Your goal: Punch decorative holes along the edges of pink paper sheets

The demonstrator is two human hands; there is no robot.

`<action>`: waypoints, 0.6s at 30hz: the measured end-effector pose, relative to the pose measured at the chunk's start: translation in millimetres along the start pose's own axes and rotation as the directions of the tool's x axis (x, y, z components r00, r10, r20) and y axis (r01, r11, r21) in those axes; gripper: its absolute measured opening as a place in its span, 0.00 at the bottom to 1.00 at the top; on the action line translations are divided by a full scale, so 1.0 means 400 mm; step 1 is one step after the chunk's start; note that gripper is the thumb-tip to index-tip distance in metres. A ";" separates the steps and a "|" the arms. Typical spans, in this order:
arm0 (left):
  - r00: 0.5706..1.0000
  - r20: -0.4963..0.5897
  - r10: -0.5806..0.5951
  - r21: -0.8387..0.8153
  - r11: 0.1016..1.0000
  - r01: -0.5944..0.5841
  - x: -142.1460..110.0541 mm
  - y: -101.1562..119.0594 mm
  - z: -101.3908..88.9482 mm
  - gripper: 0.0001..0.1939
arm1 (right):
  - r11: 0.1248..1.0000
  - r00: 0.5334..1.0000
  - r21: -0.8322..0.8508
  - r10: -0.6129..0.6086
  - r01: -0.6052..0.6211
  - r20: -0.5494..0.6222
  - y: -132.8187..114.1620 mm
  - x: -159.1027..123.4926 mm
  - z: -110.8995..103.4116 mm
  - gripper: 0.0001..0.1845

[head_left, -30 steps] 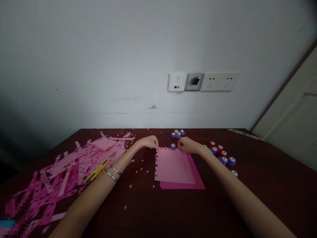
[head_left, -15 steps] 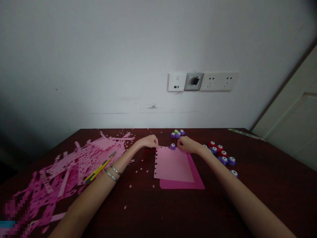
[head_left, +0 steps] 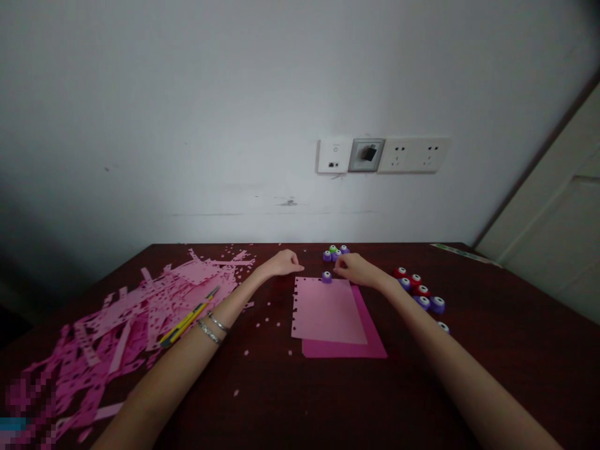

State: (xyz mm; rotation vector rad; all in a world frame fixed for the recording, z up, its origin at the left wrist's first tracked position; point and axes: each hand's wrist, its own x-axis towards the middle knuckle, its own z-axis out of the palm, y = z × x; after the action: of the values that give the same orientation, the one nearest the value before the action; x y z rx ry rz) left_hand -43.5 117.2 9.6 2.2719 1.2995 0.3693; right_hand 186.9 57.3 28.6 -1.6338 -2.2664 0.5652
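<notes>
A light pink sheet of paper lies on a darker magenta sheet. Small notches run down its left edge, with more holes along the far edge. A purple craft punch with a white top sits at that far edge. My left hand hovers just beyond the sheet's far left corner, fingers bent, thumb and fingers slightly apart, holding nothing. To the right of the punch, my right hand is above the far edge with its fingertips parted and nothing visible between them.
Cut pink paper scraps cover the table's left side, a yellow utility knife on them. Several punches stand at the back; red and purple ones sit beside my right forearm. A patterned strip lies at back right.
The light pink sheet shifted slightly away from me and left over the magenta sheet. Both hands then let go of its far edge and rose a little; the punch stays there.
</notes>
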 end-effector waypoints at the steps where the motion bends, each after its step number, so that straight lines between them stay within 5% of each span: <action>1: 1.000 -0.018 0.013 -0.020 1.000 -0.014 0.002 0.008 0.000 0.14 | 0.999 0.999 0.031 0.011 -0.009 -0.043 -0.004 -0.001 -0.002 0.09; 8: 0.994 0.095 0.045 -0.256 0.967 -0.019 0.027 0.087 0.023 0.15 | 0.837 0.971 0.499 0.153 -0.226 0.183 0.005 -0.001 0.012 0.17; 18: 0.913 0.405 -0.046 -0.522 0.809 0.272 0.054 0.137 0.033 0.12 | 0.700 0.900 0.586 0.199 -0.408 0.388 -0.001 0.003 0.022 0.13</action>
State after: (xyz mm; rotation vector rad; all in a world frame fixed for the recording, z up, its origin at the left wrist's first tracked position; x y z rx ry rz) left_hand 13.6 108.9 27.8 1.6083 0.9999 0.2072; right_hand 182.3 57.3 21.1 -1.6025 -1.6228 1.5885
